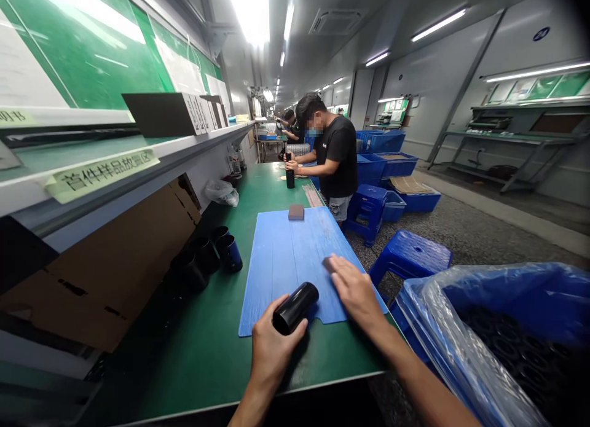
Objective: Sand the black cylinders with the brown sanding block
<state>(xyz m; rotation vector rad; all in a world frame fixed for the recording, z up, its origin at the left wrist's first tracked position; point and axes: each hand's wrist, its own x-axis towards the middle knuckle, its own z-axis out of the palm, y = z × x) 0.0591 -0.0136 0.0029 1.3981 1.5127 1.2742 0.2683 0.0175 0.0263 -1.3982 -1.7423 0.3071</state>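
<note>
The left hand clamps a black cylinder, its curled fingers wrapped under a smooth, glossy wall that catches a streak of overhead light, and the cylinder tilts up and away from the palm. Just ahead of those fingers and to their right, the right hand lies palm down, fingers together and almost flat. Under its fingertips sits a small dark pad, so hidden that I cannot tell whether it is pinched or only touched. The fingers of the right hand rest over a blue ribbed plastic mat with a notched near edge, while the left hand hangs close to that edge, above the green bench top. Beyond the right fingertips, a rough brown block lies on the mat. Left of the left fingers, more black cylinders stand upright on the bench. Right of the right hand, a blue crate lined with a clear plastic bag holds a dark heap of ring-shaped parts. Farther off stands a blue plastic stool, and down the bench a co-worker in a black T-shirt holds an upright black cylinder beside stacked blue crates.
</note>
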